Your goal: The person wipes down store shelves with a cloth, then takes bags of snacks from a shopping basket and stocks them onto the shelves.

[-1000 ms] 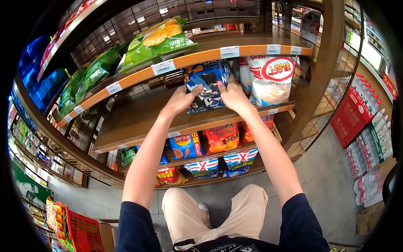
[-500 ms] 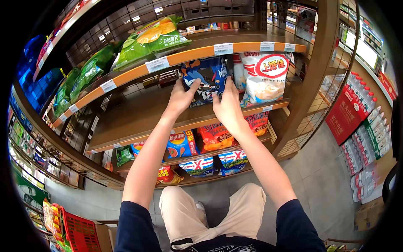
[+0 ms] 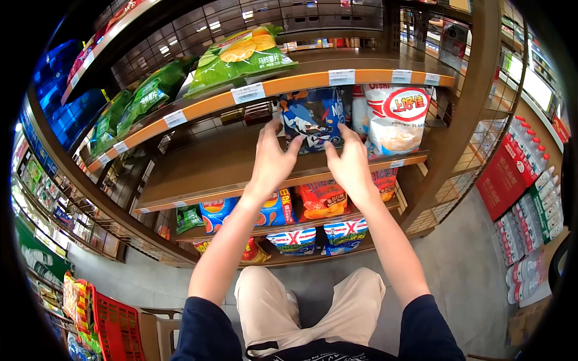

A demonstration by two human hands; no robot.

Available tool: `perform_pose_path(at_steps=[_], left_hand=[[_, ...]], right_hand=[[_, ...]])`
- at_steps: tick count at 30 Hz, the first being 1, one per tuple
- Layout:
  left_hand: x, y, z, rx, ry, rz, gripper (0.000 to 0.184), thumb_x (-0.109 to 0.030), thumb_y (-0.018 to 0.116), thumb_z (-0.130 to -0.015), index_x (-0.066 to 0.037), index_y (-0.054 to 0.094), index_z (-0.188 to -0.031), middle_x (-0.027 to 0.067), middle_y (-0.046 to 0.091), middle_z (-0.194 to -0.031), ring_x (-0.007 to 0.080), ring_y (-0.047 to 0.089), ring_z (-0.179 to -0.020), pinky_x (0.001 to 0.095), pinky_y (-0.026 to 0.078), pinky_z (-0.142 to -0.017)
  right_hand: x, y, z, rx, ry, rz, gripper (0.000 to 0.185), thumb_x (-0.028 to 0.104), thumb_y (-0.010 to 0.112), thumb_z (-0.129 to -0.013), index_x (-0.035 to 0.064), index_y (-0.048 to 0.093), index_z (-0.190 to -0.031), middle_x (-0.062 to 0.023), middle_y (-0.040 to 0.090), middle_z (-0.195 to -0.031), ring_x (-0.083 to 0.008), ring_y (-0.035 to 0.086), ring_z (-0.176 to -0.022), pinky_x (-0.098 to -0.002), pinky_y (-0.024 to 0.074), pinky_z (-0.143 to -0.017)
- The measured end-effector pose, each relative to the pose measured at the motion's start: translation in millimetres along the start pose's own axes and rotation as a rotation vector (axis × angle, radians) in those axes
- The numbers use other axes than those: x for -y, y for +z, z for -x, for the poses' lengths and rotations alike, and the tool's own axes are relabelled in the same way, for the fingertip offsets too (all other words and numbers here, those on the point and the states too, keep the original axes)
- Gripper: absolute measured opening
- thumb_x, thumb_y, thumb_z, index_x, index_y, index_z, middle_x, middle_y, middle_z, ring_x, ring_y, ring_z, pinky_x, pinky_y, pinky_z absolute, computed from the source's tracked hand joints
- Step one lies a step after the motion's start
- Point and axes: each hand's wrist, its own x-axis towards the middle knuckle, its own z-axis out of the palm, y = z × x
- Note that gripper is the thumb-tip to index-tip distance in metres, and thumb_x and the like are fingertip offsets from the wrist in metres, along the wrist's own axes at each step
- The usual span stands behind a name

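A dark blue snack bag (image 3: pixel 313 117) with a cartoon shark-like figure stands upright on the middle shelf (image 3: pixel 201 162). My left hand (image 3: pixel 274 159) is at its lower left, fingers apart and thumb toward the bag. On the other side, my right hand (image 3: pixel 350 165) has its fingers spread by the bag's lower right edge. Both hands are open; whether the fingertips still brush the bag I cannot tell. Right of it stands a white and red shrimp flakes bag (image 3: pixel 398 120), with part of another white bag behind.
Green potato chip bags (image 3: pixel 238 57) lie on the shelf above, whose orange front edge (image 3: pixel 211 102) overhangs the hands. Below are red chip bags (image 3: pixel 322 198) and blue bags (image 3: pixel 289 240). A red basket (image 3: pixel 117 325) sits lower left; bottled drinks (image 3: pixel 524 144) stand at right.
Both hands have drawn back slightly from the blue snack bag, and their fingers have loosened from its sides. The bag stays on the shelf; the whole view has shifted a little.
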Motion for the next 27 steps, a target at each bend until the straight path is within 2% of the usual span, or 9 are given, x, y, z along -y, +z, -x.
perform_pose_path(at_steps=[2,3,5,7,14,18,20,24,27], left_hand=[[-26.3,-24.2,10.6,0.098,-0.064,0.231,0.032,-0.011,0.065,-0.086,0.002,0.058,-0.114,0.0215,0.061,-0.109,0.0335,0.062,-0.1,0.0391,0.05,-0.083],[-31.0,-32.0,16.0,0.141,-0.111,0.329,0.026,-0.009,0.064,-0.086,0.002,0.061,-0.109,0.0195,0.064,-0.103,0.032,0.064,-0.094,0.0386,0.051,-0.08],[-34.2,-42.9,22.8,0.18,-0.162,0.424,0.02,-0.008,0.063,-0.086,0.001,0.064,-0.104,0.0175,0.066,-0.096,0.0306,0.066,-0.089,0.0381,0.052,-0.076],[-32.0,-49.8,26.3,0.259,-0.172,0.389,0.015,-0.005,0.061,-0.088,0.002,0.066,-0.101,0.0123,0.069,-0.087,0.017,0.067,-0.07,0.0284,0.053,-0.065],[3.8,-30.0,0.2,0.251,-0.107,0.408,0.013,-0.003,0.06,-0.086,0.003,0.068,-0.095,0.0116,0.069,-0.075,0.0095,0.063,-0.066,0.0251,0.05,-0.059],[-5.9,-19.1,-23.3,0.338,-0.195,0.427,0.012,-0.003,0.061,-0.085,0.004,0.067,-0.092,0.0081,0.065,-0.067,0.008,0.057,-0.059,0.0247,0.047,-0.054],[-13.1,-13.4,-26.5,0.379,-0.155,0.351,0.008,-0.002,0.061,-0.083,0.001,0.067,-0.088,0.0063,0.05,-0.05,0.0093,0.039,-0.044,0.0293,0.033,-0.044],[-24.5,0.7,-32.9,0.59,-0.305,0.382,0.011,-0.005,0.058,-0.086,0.0,0.067,-0.091,0.0054,0.046,-0.049,0.0102,0.039,-0.044,0.0304,0.032,-0.044],[-29.1,4.1,-24.4,0.552,-0.288,0.423,0.014,-0.006,0.056,-0.088,0.001,0.067,-0.093,0.0063,0.05,-0.053,0.011,0.042,-0.046,0.0298,0.035,-0.046]], right_hand=[[15.8,-14.1,-3.4,0.19,0.232,-0.278,0.022,0.006,0.064,-0.084,-0.007,0.062,-0.101,-0.0193,0.068,-0.085,-0.0277,0.068,-0.076,-0.0355,0.0535,-0.07],[13.4,-10.3,-0.8,0.141,0.144,-0.304,0.012,0.007,0.065,-0.084,-0.0031,0.066,-0.09,-0.0092,0.064,-0.064,-0.0139,0.061,-0.055,-0.0278,0.0491,-0.055],[15.8,-9.8,0.9,0.202,0.178,-0.33,0.011,0.007,0.065,-0.083,-0.0026,0.067,-0.088,-0.0075,0.062,-0.061,-0.0116,0.057,-0.052,-0.0269,0.0465,-0.053],[19.0,-5.1,3.2,0.264,0.194,-0.337,0.009,0.008,0.066,-0.083,-0.0009,0.067,-0.085,-0.0039,0.056,-0.053,-0.007,0.048,-0.047,-0.0253,0.0391,-0.047],[21.6,14.8,-2.3,0.342,0.133,-0.27,0.008,0.007,0.064,-0.081,0.0001,0.062,-0.079,-0.0047,0.048,-0.047,-0.0074,0.042,-0.043,-0.028,0.0353,-0.044],[15.6,5.1,-5.5,0.376,0.317,-0.282,0.009,0.005,0.061,-0.081,-0.0005,0.054,-0.079,-0.0049,0.046,-0.046,-0.0062,0.042,-0.044,-0.0277,0.0335,-0.044],[13.5,0.7,-4.2,0.352,0.395,-0.321,0.006,0.004,0.055,-0.084,0.0005,0.052,-0.082,0.0008,0.046,-0.053,-0.0025,0.037,-0.049,-0.0245,0.0282,-0.044],[18.1,-17.4,-25.9,0.346,0.551,-0.241,0.009,0.006,0.055,-0.084,0.0012,0.05,-0.079,0.0007,0.046,-0.057,-0.0044,0.041,-0.054,-0.0255,0.0313,-0.047],[20.1,-30.7,-28.9,0.305,0.71,-0.337,0.013,0.009,0.058,-0.084,0.0005,0.051,-0.078,-0.0011,0.05,-0.06,-0.006,0.044,-0.056,-0.0262,0.0351,-0.05]])
